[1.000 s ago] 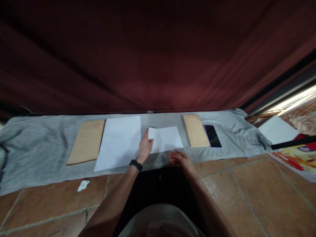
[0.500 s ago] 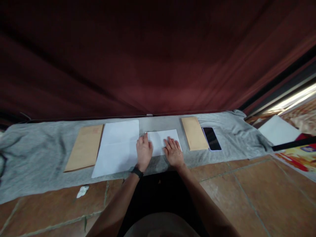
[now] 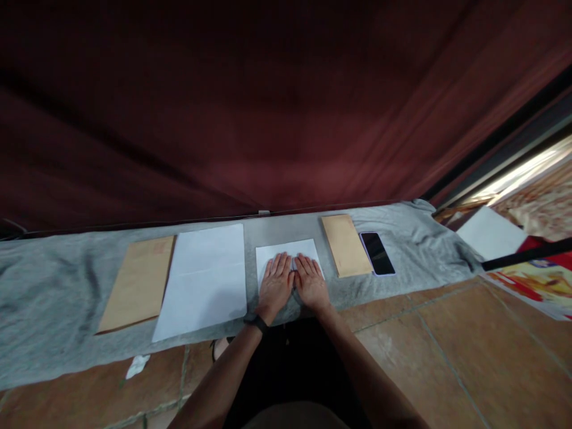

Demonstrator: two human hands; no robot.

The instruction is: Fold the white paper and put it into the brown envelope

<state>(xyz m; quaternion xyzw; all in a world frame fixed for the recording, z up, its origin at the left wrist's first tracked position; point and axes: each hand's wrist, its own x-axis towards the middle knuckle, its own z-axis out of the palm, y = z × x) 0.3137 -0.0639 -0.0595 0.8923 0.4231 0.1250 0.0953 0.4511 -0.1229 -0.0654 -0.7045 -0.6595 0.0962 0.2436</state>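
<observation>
A small white sheet of paper (image 3: pixel 286 247), seemingly folded, lies on the grey cloth in front of me. My left hand (image 3: pixel 276 283) rests flat on its left half, fingers stretched forward, a dark band at the wrist. Beside it, thumbs nearly touching, my right hand (image 3: pixel 309 280) presses flat on the right half. The paper's near part is hidden under both hands. Left of them lies a larger white sheet (image 3: pixel 205 280), and a brown envelope (image 3: pixel 138 283) is at that sheet's left edge. To the right lies a smaller brown envelope (image 3: pixel 346 245).
A phone (image 3: pixel 378 254) with a pale purple edge lies beside the right envelope. The grey cloth (image 3: pixel 420 256) runs along a dark red curtain (image 3: pixel 286 131). A crumpled white scrap (image 3: pixel 137 366) is on the floor tiles (image 3: pixel 438 333). A colourful printed sheet (image 3: pixel 540 283) lies far right.
My hands have come together at the middle of the small paper, the left moving right and turning flat. The view has shifted slightly.
</observation>
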